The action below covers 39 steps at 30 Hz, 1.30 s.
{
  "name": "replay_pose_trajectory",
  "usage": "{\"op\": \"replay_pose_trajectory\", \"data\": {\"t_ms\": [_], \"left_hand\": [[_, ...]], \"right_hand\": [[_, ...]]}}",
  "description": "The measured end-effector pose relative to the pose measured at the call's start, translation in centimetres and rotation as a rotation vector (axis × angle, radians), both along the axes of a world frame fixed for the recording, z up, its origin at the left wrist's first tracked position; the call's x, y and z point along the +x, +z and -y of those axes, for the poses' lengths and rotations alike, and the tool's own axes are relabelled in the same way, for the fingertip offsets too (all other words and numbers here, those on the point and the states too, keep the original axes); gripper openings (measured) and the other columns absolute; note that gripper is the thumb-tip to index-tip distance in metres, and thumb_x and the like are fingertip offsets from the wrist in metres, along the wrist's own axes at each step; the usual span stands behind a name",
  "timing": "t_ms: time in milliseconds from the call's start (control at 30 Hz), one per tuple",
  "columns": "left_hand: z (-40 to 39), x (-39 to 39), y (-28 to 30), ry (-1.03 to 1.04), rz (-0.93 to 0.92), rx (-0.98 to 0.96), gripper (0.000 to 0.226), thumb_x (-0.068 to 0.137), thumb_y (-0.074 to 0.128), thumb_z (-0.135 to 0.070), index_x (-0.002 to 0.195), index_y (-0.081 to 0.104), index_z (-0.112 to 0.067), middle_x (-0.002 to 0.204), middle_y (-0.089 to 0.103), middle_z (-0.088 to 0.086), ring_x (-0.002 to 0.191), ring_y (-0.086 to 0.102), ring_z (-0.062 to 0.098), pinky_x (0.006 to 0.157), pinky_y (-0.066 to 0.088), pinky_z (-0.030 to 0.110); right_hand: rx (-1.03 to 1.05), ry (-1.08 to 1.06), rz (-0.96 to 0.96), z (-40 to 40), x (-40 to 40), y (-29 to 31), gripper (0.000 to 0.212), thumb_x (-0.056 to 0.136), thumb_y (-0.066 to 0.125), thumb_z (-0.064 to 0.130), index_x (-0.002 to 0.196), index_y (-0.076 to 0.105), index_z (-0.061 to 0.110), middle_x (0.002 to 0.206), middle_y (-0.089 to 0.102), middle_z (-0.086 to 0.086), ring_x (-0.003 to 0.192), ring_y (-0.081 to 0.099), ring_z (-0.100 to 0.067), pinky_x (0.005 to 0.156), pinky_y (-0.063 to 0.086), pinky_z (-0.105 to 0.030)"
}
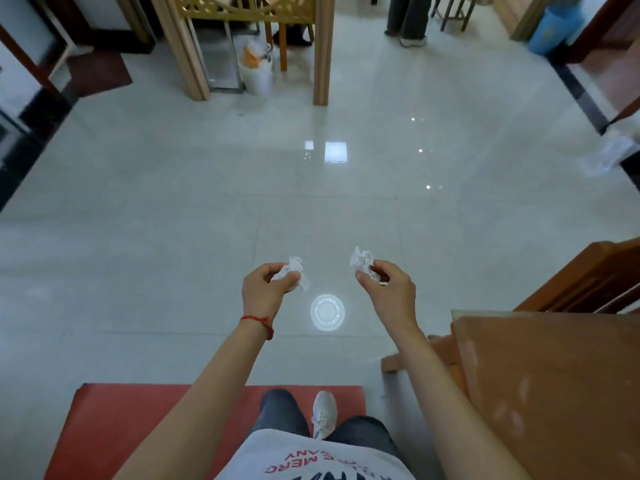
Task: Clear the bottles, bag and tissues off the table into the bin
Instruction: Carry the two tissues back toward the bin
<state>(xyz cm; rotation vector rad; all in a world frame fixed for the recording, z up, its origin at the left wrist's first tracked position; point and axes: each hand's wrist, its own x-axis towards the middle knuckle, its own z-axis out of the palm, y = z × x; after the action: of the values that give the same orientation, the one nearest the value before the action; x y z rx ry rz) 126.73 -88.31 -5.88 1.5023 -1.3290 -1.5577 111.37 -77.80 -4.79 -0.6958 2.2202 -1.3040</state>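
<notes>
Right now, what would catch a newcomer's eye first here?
Probably the two hands held out mid-frame, the left hand pinching a crumpled tissue and the right hand pinching another tissue. Beyond them, across the shiny tiled floor, stands a white bin already holding rubbish.

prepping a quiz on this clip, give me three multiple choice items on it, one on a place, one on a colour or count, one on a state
1. Where is the white bin?
A. far across the floor, by a wooden post
B. under the table
C. on the red mat

2. How many crumpled tissues are held?
A. none
B. two
C. five

3. What is the left hand doing?
A. resting flat
B. pointing
C. gripping a tissue

Answers:
1 A, the bin stands beside the wooden post.
2 B, the left tissue and the right tissue.
3 C, as does the right hand.
</notes>
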Motion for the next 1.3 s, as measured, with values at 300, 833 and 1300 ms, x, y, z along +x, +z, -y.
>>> {"op": "replay_pose_trajectory", "data": {"t_ms": [300,833,1300], "left_hand": [[9.8,-7.2,-0.7,-0.022,-0.012,-0.012,0.017,0.072,0.071,-0.003,0.089,0.068,-0.004,0.085,0.066,0.005,0.074,0.063,0.014,0.064,0.056,0.016],[32.2,-22.3,-0.6,-0.168,0.012,0.002,0.017,0.072,0.071,-0.003,0.088,0.067,-0.005,0.086,0.066,0.004,0.077,0.063,0.017,0.07,0.057,0.023],[42.1,-41.0,-0.6,-0.287,0.016,-0.001,0.013,0.072,0.071,-0.001,0.08,0.067,-0.011,0.079,0.065,0.0,0.074,0.062,0.018,0.076,0.056,0.029]], "right_hand": [[0.002,-0.038,0.054,8.7,-6.3,-1.2,0.011,0.079,0.069,0.016,0.088,0.066,0.011,0.084,0.063,-0.006,0.073,0.054,-0.011,0.06,0.038,-0.003],[0.014,-0.214,0.093,28.1,-19.1,-1.5,0.015,0.079,0.068,0.017,0.093,0.066,0.013,0.091,0.065,-0.004,0.076,0.056,-0.007,0.06,0.038,0.0],[0.028,-0.273,0.059,37.7,-36.7,-2.0,0.011,0.079,0.067,0.014,0.089,0.066,0.011,0.087,0.065,-0.006,0.072,0.053,-0.009,0.059,0.036,-0.001]]}}
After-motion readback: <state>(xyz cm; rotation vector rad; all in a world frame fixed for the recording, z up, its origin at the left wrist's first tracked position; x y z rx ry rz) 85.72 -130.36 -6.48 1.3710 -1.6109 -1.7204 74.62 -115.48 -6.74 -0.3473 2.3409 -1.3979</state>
